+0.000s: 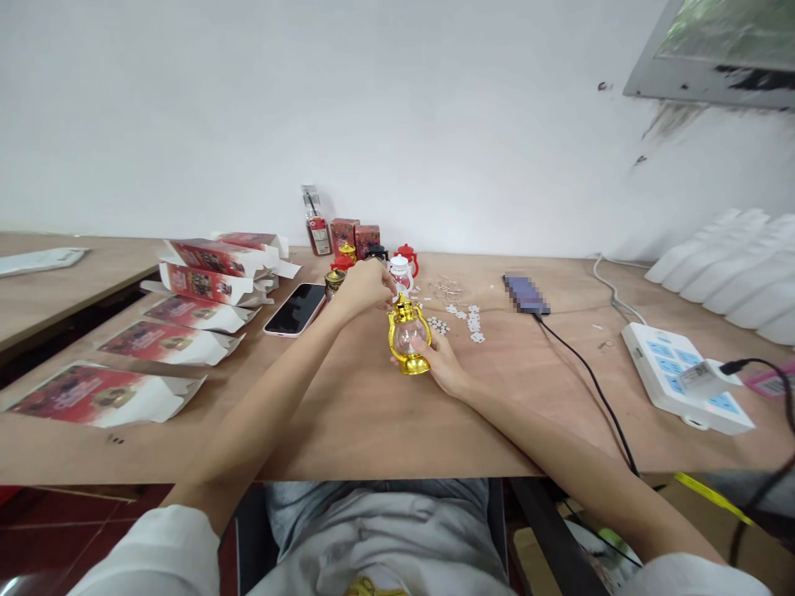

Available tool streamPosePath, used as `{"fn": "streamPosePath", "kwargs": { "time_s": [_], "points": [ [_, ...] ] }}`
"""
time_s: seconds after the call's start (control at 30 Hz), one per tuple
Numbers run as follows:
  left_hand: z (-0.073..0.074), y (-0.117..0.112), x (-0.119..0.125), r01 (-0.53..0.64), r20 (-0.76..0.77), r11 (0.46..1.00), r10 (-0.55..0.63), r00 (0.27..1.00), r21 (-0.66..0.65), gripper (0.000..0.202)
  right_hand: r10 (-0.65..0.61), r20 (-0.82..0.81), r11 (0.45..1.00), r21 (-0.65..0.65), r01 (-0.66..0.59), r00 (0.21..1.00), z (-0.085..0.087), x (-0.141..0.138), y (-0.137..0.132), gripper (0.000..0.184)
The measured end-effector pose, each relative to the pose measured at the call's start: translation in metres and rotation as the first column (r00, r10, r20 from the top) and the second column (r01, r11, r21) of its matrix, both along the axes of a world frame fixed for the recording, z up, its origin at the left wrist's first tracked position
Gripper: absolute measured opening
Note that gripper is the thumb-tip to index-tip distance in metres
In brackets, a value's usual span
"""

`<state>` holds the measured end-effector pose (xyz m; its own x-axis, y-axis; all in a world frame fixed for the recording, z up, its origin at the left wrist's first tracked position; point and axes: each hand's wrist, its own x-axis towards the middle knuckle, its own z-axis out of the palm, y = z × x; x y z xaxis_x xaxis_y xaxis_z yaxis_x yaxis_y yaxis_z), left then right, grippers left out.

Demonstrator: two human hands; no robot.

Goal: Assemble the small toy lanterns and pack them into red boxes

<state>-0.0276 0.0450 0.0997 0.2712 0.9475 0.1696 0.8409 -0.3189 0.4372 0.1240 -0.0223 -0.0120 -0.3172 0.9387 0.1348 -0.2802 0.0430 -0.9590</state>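
While near lantern (408, 335), left hand (373, 284) palm-down

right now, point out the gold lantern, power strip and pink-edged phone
Gold lantern (408, 337): head view, clear globe.
Power strip (667, 364): head view, socket face.
Pink-edged phone (296, 310): head view, dark screen.

Your one camera sits on your head and faces forward and down. From above your lap (378, 530) it looks over the bench (366, 430) to the far wall (397, 116); your left hand (371, 285) and right hand (444, 364) are at middle distance, near the centre.
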Motion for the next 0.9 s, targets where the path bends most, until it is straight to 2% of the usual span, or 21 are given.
{"fn": "streamPosePath", "kwargs": {
  "time_s": [0.27,0.47,0.57,0.67,0.77,0.83,0.9],
  "points": [
    [0.000,0.003,0.001,0.061,0.050,0.997,-0.058,0.997,-0.053,0.025,-0.006,-0.067,0.999,-0.040,0.003,0.998,0.003,0.000,-0.003,0.058],
    [0.001,0.009,0.000,0.125,0.066,0.992,-0.125,0.990,0.003,0.027,-0.012,-0.068,0.999,-0.038,0.010,0.998,0.002,0.001,-0.003,0.056],
    [0.003,0.013,-0.004,0.122,0.141,0.992,-0.121,0.983,-0.001,0.025,-0.054,-0.032,0.999,-0.002,0.054,0.998,0.000,0.001,0.000,0.056],
    [0.018,0.005,-0.010,0.151,0.238,0.988,-0.144,0.960,-0.011,0.027,-0.096,0.046,0.991,0.097,0.091,0.994,-0.002,0.000,0.003,0.053],
    [0.043,-0.020,-0.015,0.231,0.278,0.973,-0.221,0.935,-0.005,0.030,-0.106,0.104,0.982,0.170,0.087,0.989,-0.003,0.000,0.005,0.051],
    [0.058,-0.040,-0.016,0.281,0.235,0.959,-0.267,0.935,-0.029,0.030,-0.128,0.118,0.975,0.199,0.103,0.985,-0.004,0.000,0.006,0.054],
    [0.065,-0.058,-0.020,0.323,0.147,0.943,-0.310,0.939,-0.077,0.029,-0.146,0.123,0.970,0.212,0.118,0.982,-0.005,0.000,0.007,0.058]
  ]
}}
